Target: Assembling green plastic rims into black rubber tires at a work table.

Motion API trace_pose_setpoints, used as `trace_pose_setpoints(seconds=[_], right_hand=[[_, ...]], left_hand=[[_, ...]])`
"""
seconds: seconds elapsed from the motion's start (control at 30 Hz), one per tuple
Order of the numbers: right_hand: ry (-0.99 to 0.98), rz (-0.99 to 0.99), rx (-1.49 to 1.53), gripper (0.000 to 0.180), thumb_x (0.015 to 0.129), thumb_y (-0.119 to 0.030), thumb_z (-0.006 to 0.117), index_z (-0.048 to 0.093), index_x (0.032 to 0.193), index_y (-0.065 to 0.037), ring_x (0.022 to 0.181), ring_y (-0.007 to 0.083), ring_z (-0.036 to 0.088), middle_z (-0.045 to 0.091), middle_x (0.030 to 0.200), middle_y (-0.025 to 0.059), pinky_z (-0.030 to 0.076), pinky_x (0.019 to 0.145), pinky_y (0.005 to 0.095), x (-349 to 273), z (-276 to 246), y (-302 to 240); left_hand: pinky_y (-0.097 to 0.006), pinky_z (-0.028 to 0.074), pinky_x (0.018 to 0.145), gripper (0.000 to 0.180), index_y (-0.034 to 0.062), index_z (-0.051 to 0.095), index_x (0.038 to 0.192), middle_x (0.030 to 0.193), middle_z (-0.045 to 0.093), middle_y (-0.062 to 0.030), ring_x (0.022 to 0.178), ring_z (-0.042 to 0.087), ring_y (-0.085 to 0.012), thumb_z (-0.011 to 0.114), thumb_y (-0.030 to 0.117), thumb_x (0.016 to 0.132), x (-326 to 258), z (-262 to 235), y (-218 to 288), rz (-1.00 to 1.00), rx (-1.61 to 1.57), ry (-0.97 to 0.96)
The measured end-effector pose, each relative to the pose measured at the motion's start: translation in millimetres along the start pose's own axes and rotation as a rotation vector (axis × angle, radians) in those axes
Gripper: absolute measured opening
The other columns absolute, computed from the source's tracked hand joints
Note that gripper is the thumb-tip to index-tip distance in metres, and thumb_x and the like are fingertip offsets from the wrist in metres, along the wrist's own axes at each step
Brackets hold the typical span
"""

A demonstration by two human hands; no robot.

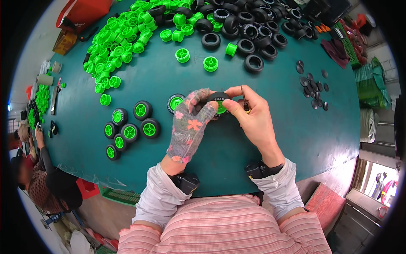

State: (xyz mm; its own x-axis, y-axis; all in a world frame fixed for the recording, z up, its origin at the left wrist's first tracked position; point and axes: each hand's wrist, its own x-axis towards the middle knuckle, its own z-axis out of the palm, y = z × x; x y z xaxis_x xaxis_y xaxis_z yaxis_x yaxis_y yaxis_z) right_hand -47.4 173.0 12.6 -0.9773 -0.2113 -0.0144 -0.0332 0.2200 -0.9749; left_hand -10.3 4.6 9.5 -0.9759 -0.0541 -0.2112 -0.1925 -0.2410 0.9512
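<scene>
In front of me, both hands hold a toy wheel point(220, 98), a black tyre around a bright green rim. My left hand point(187, 127), in a floral fabric glove, is closed on its left side, the fingers partly hidden. Bare and closed on the right side, my right hand point(256, 123) presses its thumb near the rim. A thin tool point(244, 96) with a dark shaft and a yellowish end is also tucked in the fingers of that hand. Just beyond the glove lies another assembled wheel point(175, 102), partly covered by it.
Several finished wheels point(131, 132) lie at left on the green table point(228, 165). Farther off are heaped green rims point(122, 38) and black tyres point(253, 31). Small black discs point(312, 88) are scattered at right. Another person point(46, 182) works at the left edge.
</scene>
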Motion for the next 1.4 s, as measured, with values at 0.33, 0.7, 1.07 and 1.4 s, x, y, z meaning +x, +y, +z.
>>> trace_pose_setpoints(seconds=[0.33,0.7,1.07,1.4], right_hand=[[-0.091,0.269,0.255,0.018,0.094,-0.016,0.069,0.065,0.097,0.002,0.068,0.0069,0.051,0.065,0.082,0.0004,0.043,0.061,0.0253,3.6,-4.9,-2.2],[-0.053,0.118,0.095,0.022,0.093,-0.018,0.071,0.066,0.101,0.002,0.068,0.0049,0.05,0.064,0.083,-0.0011,0.043,0.061,0.0234,0.3,-6.3,-6.2],[-0.033,0.124,0.17,0.019,0.092,-0.016,0.071,0.066,0.099,0.001,0.062,0.0058,0.045,0.061,0.085,-0.0004,0.039,0.058,0.0235,1.8,-5.9,-10.0],[-0.104,0.071,0.083,0.019,0.088,-0.009,0.072,0.067,0.103,0.002,0.07,0.0095,0.047,0.063,0.087,0.0028,0.041,0.064,0.0263,0.6,-13.4,-5.8]], left_hand=[[-0.032,0.059,0.086,0.037,-0.0046,0.056,0.127,0.115,0.065,-0.0105,0.101,0.065,-0.0182,0.068,0.01,0.096,-0.3,9.3,-8.6,-0.008,-0.281,0.053],[-0.029,0.058,0.081,0.038,-0.0051,0.059,0.125,0.113,0.066,-0.0103,0.093,0.066,-0.0161,0.07,0.015,0.095,-0.1,0.1,3.0,-0.069,-0.097,0.0],[-0.03,0.059,0.082,0.033,-0.0044,0.059,0.124,0.117,0.065,-0.0108,0.099,0.066,-0.0171,0.065,0.017,0.098,2.0,6.4,-1.4,-0.116,-0.355,-0.046],[-0.029,0.058,0.078,0.036,-0.0049,0.059,0.125,0.114,0.064,-0.01,0.096,0.065,-0.0159,0.065,0.02,0.099,-1.9,2.2,6.8,-0.071,-0.046,-0.061]])
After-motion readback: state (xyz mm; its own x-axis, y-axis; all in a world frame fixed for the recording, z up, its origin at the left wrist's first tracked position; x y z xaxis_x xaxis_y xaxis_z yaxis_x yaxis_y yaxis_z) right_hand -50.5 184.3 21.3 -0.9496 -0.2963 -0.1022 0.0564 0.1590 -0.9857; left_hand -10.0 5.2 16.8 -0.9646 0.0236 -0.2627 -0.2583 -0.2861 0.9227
